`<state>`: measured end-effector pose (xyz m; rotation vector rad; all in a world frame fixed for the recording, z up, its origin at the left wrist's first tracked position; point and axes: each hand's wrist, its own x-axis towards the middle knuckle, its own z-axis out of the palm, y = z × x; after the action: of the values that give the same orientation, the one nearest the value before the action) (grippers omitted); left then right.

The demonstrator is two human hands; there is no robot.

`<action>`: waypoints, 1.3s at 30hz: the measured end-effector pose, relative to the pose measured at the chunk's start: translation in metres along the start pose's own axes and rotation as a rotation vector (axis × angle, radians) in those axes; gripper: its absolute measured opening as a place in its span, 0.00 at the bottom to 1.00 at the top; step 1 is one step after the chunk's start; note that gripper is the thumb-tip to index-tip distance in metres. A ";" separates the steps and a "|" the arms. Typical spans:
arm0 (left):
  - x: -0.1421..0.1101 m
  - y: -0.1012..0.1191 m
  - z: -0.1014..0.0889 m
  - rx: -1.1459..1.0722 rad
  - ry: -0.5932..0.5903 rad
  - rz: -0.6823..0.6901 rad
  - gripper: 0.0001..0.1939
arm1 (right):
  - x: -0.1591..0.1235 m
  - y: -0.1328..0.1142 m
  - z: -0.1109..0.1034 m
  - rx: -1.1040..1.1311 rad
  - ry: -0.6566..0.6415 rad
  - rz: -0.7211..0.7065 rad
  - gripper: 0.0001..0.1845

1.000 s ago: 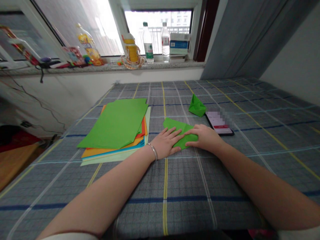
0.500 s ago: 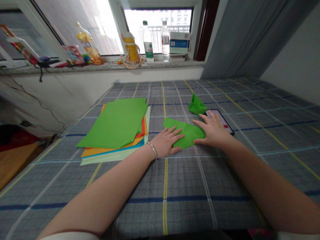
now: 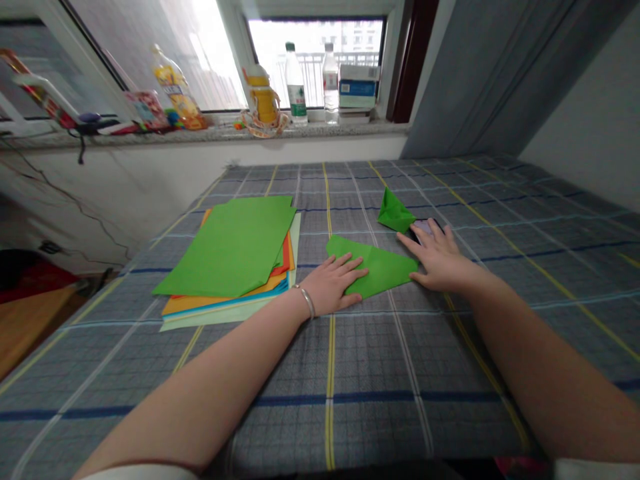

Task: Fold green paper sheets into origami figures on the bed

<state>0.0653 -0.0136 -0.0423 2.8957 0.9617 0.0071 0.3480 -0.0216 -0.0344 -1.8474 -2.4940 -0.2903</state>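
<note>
A folded sheet of green paper (image 3: 383, 270) lies flat on the checked cloth, narrowing to a point at its right. My left hand (image 3: 334, 281) rests on the left part of it, palm down with fingers spread. At the paper's right tip is my right hand (image 3: 440, 257), fingers apart; its thumb is at the tip. Its fingers partly cover a phone (image 3: 425, 230). Just beyond the phone stands a small folded green paper piece (image 3: 395, 212) with a pointed top.
To the left lies a stack of coloured paper (image 3: 235, 247), green uppermost, with orange, blue and pale sheets beneath. Behind the bed-like checked surface (image 3: 360, 373), a windowsill (image 3: 220, 133) holds bottles, a yellow cup (image 3: 264, 100) and boxes (image 3: 359, 90).
My right hand has slid to the right, off the green paper's right part, and now covers more of the phone. My left hand has stayed in place.
</note>
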 end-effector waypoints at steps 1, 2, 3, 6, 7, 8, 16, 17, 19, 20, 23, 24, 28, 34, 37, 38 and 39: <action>0.000 0.000 0.000 -0.002 0.001 0.002 0.31 | -0.001 0.000 -0.001 0.010 0.031 -0.029 0.43; 0.000 0.000 0.000 -0.004 0.002 0.004 0.31 | -0.001 -0.001 -0.003 0.028 0.068 -0.066 0.41; 0.000 -0.001 0.000 -0.005 0.004 0.005 0.31 | 0.000 -0.004 -0.005 0.057 0.105 -0.112 0.38; 0.000 -0.001 0.001 -0.009 0.007 0.004 0.30 | 0.003 -0.019 -0.012 0.206 0.205 -0.283 0.25; 0.000 -0.002 0.001 -0.010 0.008 0.004 0.31 | 0.004 -0.026 -0.014 0.263 0.226 -0.337 0.20; 0.000 -0.002 0.001 -0.013 0.009 0.003 0.31 | 0.004 -0.035 -0.016 0.295 0.232 -0.372 0.16; 0.001 -0.003 0.001 -0.050 0.011 0.010 0.31 | 0.003 -0.077 -0.013 0.578 0.101 -0.545 0.03; 0.001 -0.003 0.001 -0.055 0.007 0.010 0.31 | 0.004 -0.077 -0.013 0.578 0.102 -0.571 0.04; 0.001 -0.004 0.000 -0.067 -0.013 0.008 0.33 | 0.004 -0.074 -0.014 0.550 0.102 -0.610 0.05; 0.001 -0.005 -0.001 -0.074 -0.026 0.009 0.34 | 0.004 -0.073 -0.014 0.525 0.104 -0.621 0.05; 0.000 -0.009 -0.001 -0.098 -0.052 0.014 0.36 | 0.003 -0.070 -0.015 0.449 0.109 -0.624 0.06; 0.000 -0.010 -0.001 -0.109 -0.057 0.016 0.37 | 0.002 -0.070 -0.015 0.431 0.110 -0.626 0.06; 0.000 -0.013 -0.002 -0.141 -0.083 0.018 0.38 | 0.001 -0.073 -0.016 0.386 0.128 -0.673 0.08; 0.000 -0.010 -0.003 -0.112 -0.082 0.009 0.36 | -0.003 -0.077 -0.028 0.194 0.086 -0.712 0.08; 0.000 -0.010 -0.003 -0.089 -0.061 0.006 0.37 | -0.005 -0.075 -0.033 0.091 0.039 -0.686 0.07; 0.000 -0.010 -0.003 -0.084 -0.055 0.008 0.37 | -0.005 -0.074 -0.034 0.073 0.027 -0.671 0.07; 0.000 -0.010 -0.002 -0.080 -0.050 0.010 0.36 | -0.006 -0.073 -0.034 0.062 0.016 -0.659 0.07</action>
<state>0.0591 -0.0057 -0.0409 2.8136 0.9165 -0.0253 0.2768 -0.0534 -0.0113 -0.9409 -2.9770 -0.2265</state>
